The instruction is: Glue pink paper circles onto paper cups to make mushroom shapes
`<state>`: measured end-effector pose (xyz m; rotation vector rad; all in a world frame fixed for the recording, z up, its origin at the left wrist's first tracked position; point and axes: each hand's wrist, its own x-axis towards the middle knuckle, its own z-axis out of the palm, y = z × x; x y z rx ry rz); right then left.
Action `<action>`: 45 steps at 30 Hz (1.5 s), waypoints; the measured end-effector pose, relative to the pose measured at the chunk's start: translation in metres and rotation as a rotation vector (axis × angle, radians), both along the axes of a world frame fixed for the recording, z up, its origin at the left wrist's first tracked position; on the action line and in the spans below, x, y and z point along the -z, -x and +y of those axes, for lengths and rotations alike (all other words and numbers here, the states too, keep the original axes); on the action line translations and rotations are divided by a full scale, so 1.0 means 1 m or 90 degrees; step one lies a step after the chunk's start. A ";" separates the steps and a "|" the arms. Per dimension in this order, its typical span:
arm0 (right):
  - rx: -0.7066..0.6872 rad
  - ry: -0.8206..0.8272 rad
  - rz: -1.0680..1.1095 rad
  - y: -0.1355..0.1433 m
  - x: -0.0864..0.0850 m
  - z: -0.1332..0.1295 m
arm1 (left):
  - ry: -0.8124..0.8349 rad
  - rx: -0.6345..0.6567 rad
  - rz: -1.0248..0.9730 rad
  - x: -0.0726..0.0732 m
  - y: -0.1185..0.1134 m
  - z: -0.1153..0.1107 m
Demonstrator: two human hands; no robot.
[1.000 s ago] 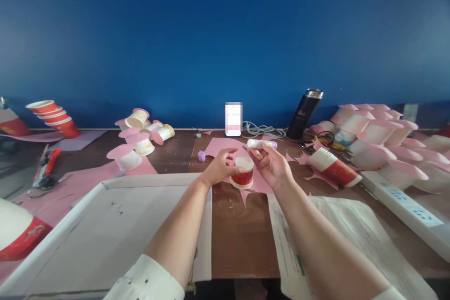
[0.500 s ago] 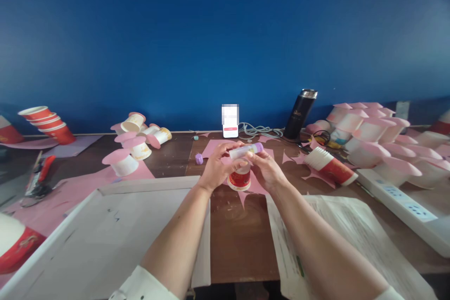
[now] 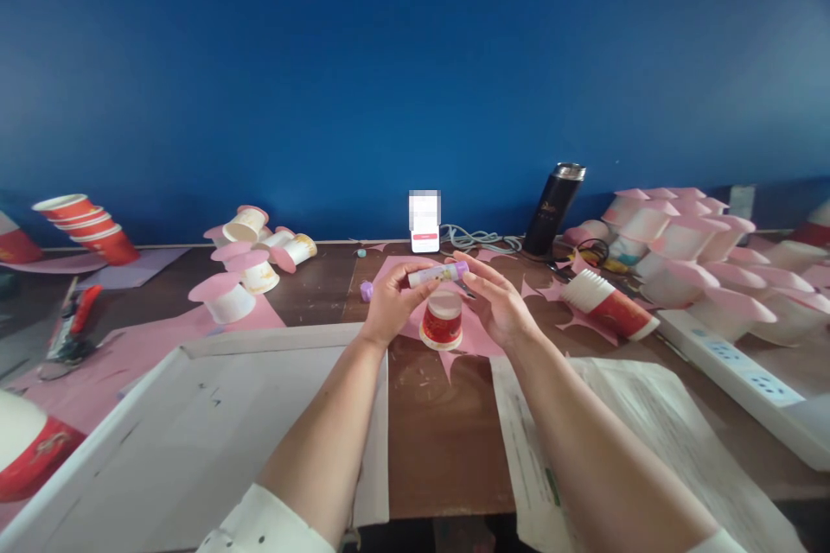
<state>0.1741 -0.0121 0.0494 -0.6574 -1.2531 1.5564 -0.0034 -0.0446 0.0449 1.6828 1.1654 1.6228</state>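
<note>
Above a red and white paper cup, a glue stick with a printed white barrel and purple end lies level between my hands. My left hand pinches its left end with thumb and fingers. At the purple end, my right hand has its thumb and fingertips closed on the stick. The cup stands upside down on pink paper with jagged cut edges. A small purple cap lies just left of my left hand.
Cups with pink paper discs stand at left and are piled at right. A black flask, a phone, stacked cups and a power strip are around. A white box lid lies front left.
The glue stick has shifted left and sits more level, its printed barrel now showing. My right hand has opened slightly away from the cup, and the cup's top is now uncovered.
</note>
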 end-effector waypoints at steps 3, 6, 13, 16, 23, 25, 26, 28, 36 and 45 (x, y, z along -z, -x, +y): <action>0.018 0.000 0.004 0.001 0.001 0.000 | -0.001 0.000 0.004 -0.003 0.000 -0.002; 0.032 0.001 -0.003 0.002 0.002 0.001 | 0.004 0.005 0.010 -0.004 0.001 -0.003; 0.064 -0.011 -0.027 0.002 0.004 0.004 | 0.013 0.020 -0.002 -0.001 0.003 -0.001; 0.074 -0.007 -0.025 0.001 0.006 0.005 | 0.011 0.021 0.007 0.000 0.003 -0.001; 0.101 -0.004 -0.036 0.001 0.013 0.009 | 0.016 0.014 0.017 -0.001 0.002 -0.001; 0.100 0.000 -0.035 0.001 0.014 0.009 | 0.018 0.012 0.018 -0.001 0.002 -0.001; 0.094 0.000 -0.032 0.002 0.013 0.008 | 0.020 0.011 0.020 -0.001 0.002 -0.001; 0.070 -0.008 -0.023 0.003 0.010 0.005 | 0.022 0.005 0.026 -0.002 0.002 -0.001; 0.018 -0.013 -0.024 0.005 0.001 -0.003 | 0.016 0.014 0.011 -0.001 0.002 0.000; 0.087 -0.003 -0.052 0.004 0.014 0.007 | 0.030 0.002 0.008 -0.003 0.001 -0.003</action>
